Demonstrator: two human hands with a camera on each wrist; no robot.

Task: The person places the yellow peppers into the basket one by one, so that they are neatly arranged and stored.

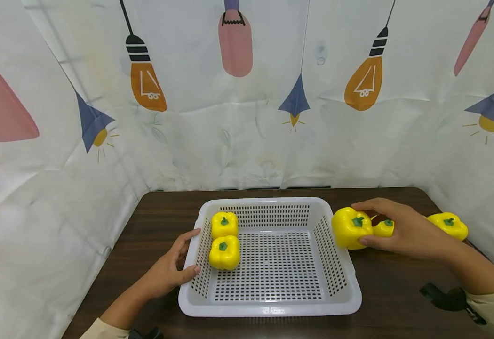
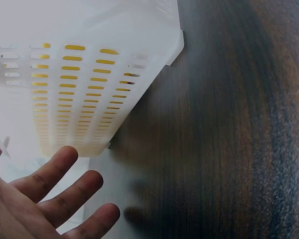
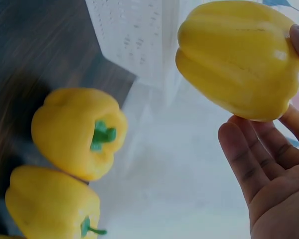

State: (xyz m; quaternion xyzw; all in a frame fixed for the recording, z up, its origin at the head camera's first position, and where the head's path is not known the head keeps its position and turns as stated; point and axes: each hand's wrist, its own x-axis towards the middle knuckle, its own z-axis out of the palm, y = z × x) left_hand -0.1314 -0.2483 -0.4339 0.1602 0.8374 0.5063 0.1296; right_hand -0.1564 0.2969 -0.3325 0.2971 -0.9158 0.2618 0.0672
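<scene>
Between the thumb and fingers of my right hand [image 1: 403, 230] is a yellow bell pepper [image 1: 347, 228] with a green stem, held up at the right rim of a white perforated basket [image 1: 268, 309]. The right wrist view shows the same bell pepper [image 3: 239, 55] gripped near its stem end. My left hand [image 1: 166, 270] touches the basket's left rim with thumb and index finger. In the left wrist view its other fingers [image 2: 72, 196] are stretched out beside the basket wall [image 2: 89, 30]. Two more bell peppers [image 1: 224, 253] sit along the left side inside the basket.
Right of the basket, loose bell peppers lie on the dark wood table [image 1: 166, 207]: one [image 1: 384, 229] partly behind my right hand, another [image 1: 450, 225] near the table's right edge. A white printed curtain [image 1: 238, 141] hangs behind the table.
</scene>
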